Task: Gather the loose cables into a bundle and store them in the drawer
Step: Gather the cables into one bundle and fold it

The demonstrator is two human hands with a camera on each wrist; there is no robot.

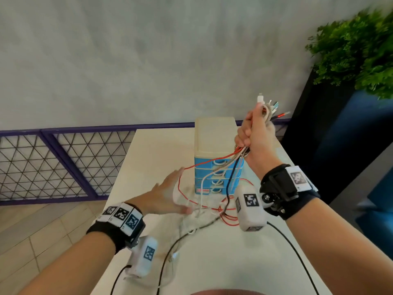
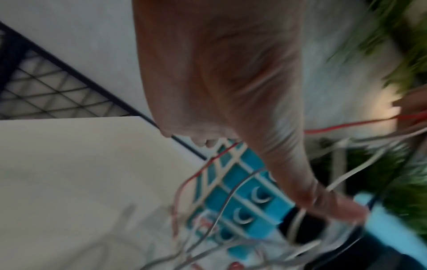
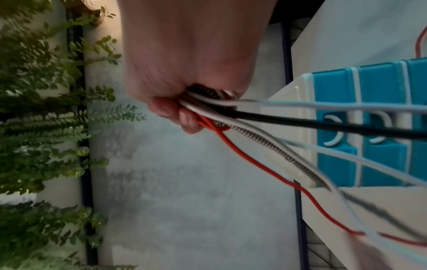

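My right hand [image 1: 254, 133] is raised above the table [image 1: 153, 158] and grips a bundle of cables [image 1: 239, 155], red, white, black and a spring-wrapped one. Their plug ends [image 1: 270, 106] stick out above the fist. The strands hang down in front of the cream and blue drawer unit [image 1: 214, 143] and pool on the table. My left hand [image 1: 172, 193] is flat with straight fingers, low beside the hanging strands, and touches them. In the right wrist view the right hand [image 3: 184, 106] curls round the cables [image 3: 265, 117]. In the left wrist view the cables [image 2: 196, 175] cross the left hand's thumb [image 2: 332, 204]. All drawers [image 2: 249, 199] look closed.
A green plant [image 1: 359, 50] in a dark planter stands at the right, close behind my raised hand. A purple lattice railing [image 1: 53, 165] runs behind the table's left edge. Black cords [image 1: 297, 254] from the wrist cameras trail over the near table.
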